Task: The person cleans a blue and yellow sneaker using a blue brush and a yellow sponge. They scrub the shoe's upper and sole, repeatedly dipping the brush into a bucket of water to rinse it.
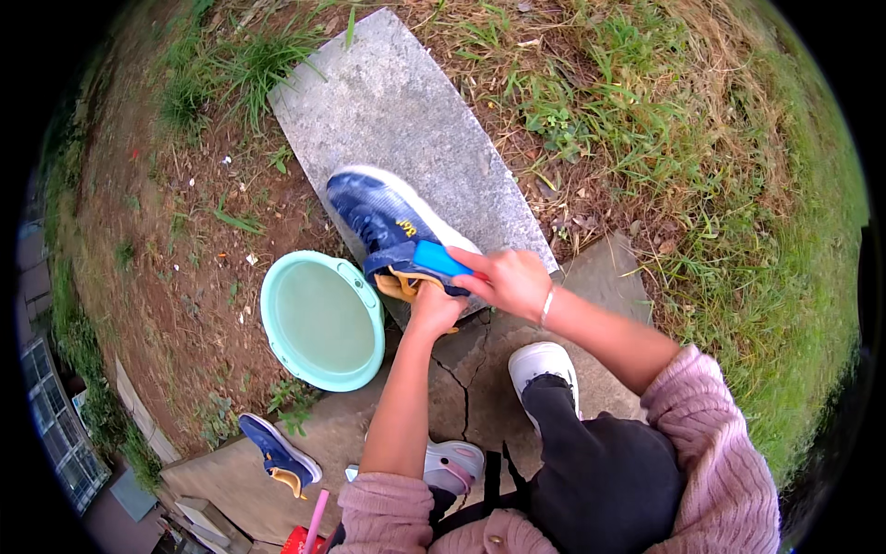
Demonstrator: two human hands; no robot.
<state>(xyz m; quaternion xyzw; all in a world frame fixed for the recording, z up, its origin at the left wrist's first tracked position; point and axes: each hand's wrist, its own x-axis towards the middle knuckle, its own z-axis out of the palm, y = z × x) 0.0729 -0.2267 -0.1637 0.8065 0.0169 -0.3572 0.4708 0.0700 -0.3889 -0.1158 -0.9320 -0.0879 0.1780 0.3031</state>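
A navy blue sneaker [377, 208] with a white sole and yellow lining rests on a grey stone slab [443, 138], its toe pointing away from me. My left hand [436, 309] grips it at the heel opening. In my right hand [516, 280] is a brush with a blue body [437, 257], pressed against the side of the shoe near the strap. The bristles are hidden. Left of the slab stands a mint green plastic basin [322, 322] of cloudy water.
A second navy sneaker [280, 450] lies on the concrete [374, 422] at lower left. Close to my left sleeve are a pink stick [316, 516] and a red object [294, 539]. My shoes stand on cracked concrete. Grass [623, 131] and bare soil [201, 277] flank the slab.
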